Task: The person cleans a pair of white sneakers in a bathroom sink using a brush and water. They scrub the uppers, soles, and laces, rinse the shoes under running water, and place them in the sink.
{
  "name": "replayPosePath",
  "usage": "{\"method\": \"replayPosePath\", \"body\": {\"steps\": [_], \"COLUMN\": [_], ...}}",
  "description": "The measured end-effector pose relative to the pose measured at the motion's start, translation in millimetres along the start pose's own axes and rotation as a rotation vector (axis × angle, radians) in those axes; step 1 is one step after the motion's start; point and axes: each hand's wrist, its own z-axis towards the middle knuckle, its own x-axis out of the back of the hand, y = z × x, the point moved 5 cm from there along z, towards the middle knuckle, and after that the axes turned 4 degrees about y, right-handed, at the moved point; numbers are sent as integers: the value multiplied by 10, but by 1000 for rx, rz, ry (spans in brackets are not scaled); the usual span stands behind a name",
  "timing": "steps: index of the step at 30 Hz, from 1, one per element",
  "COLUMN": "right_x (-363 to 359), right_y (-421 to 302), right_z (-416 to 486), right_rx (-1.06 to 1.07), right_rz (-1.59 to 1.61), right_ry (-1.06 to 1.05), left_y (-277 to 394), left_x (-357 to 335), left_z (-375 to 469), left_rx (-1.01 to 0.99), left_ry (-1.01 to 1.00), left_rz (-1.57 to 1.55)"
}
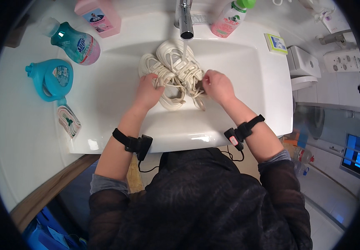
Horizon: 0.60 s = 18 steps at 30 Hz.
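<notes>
Two off-white lace-up sneakers lie side by side in a white washbasin point(236, 72), toes towards the tap. Water runs from the metal faucet point(186, 26) onto the right sneaker point(180, 61). My left hand point(148, 92) is on the outer side of the left sneaker point(170, 97), its fingers curled at the laces and collar; part of the shoe is hidden by it. At the right sneaker's collar is my right hand point(217, 85), fingers bent close together beside the loose laces point(198, 92). Whether it pinches the shoe is unclear. Both wrists wear black strapped devices.
Left of the basin stand a teal bottle point(77, 43), a blue jug point(53, 79) and a patterned packet point(69, 122). Behind are a pink bottle point(100, 18) and a pink-white bottle with green cap point(231, 20). A small yellow-green box point(276, 43) lies at the right rim.
</notes>
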Motion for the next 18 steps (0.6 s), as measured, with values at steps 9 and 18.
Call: {"method": "replayPosePath", "body": {"steps": [9, 18], "right_x": [-576, -435], "right_y": [-221, -337], "right_z": [29, 30], "right_rx": [-105, -202], "right_rz": [465, 55], "right_ry": [-201, -129], "left_y": [261, 469], "left_x": [6, 43], "left_z": [-107, 109], "left_rx": [-80, -136], "left_ry": [103, 56], "left_rz": [157, 350]}}
